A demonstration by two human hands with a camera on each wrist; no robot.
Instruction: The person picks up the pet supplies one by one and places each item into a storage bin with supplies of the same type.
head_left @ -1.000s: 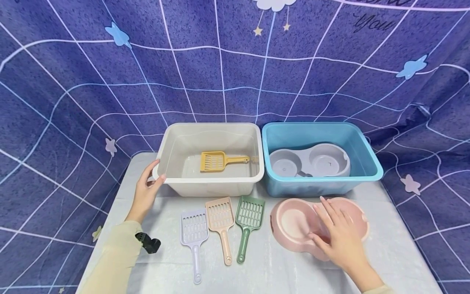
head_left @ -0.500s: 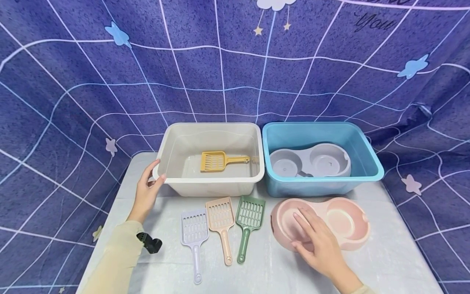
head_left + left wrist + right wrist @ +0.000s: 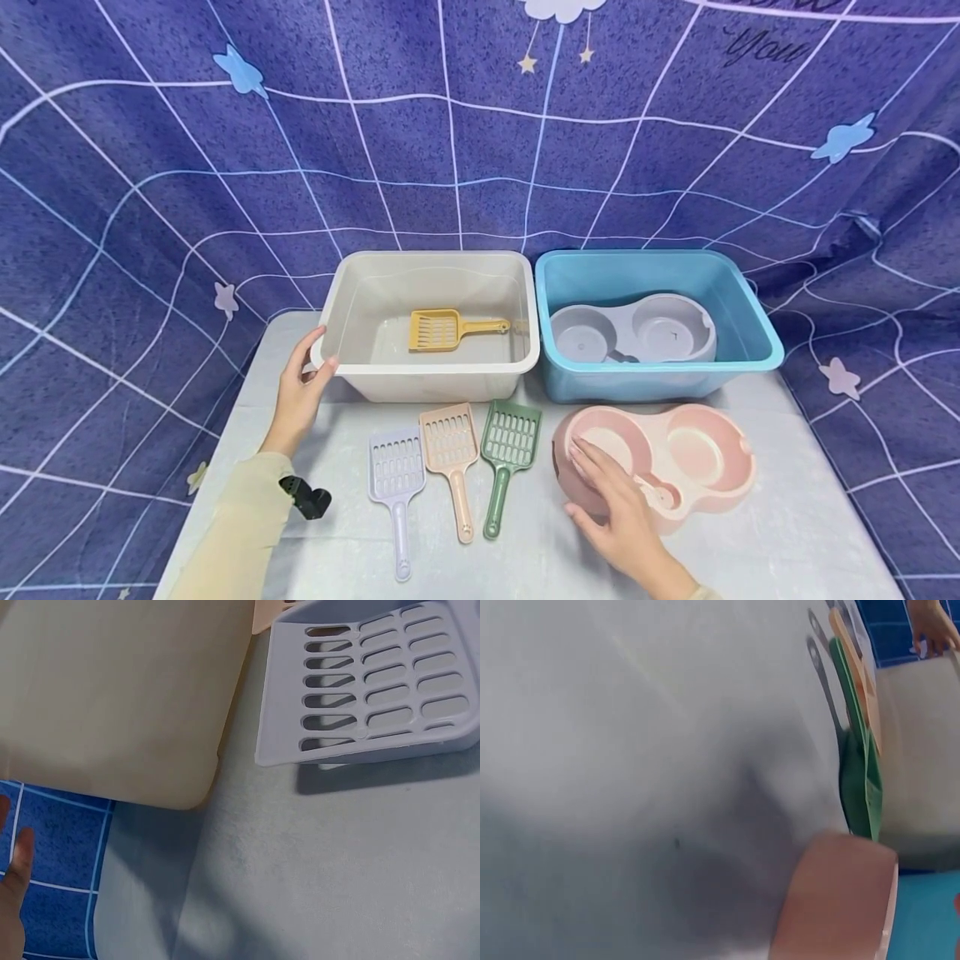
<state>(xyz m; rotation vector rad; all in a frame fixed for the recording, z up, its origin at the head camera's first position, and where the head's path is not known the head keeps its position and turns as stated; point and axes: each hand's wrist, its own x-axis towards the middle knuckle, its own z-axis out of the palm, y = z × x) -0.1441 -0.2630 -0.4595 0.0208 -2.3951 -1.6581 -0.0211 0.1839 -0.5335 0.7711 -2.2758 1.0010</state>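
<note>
At the left front corner of a cream litter box, my left hand touches the rim with thumb and fingers spread apart. A pink double pet bowl sits on the table at the front right. My right hand lies over its left front side, fingers extended and fingertips at the left bowl's rim. The right wrist view shows the outer wall of the pink bowl close up. Between the hands lie a lavender litter scoop, a peach scoop and a green scoop.
The cream box holds a yellow scoop. Beside it stands a blue litter box with a grey double bowl inside. Blue patterned cloth hangs behind the white-covered table.
My right hand has moved left across the pink bowl, from its middle to its left front side. The left hand has stayed at the cream box's corner.
</note>
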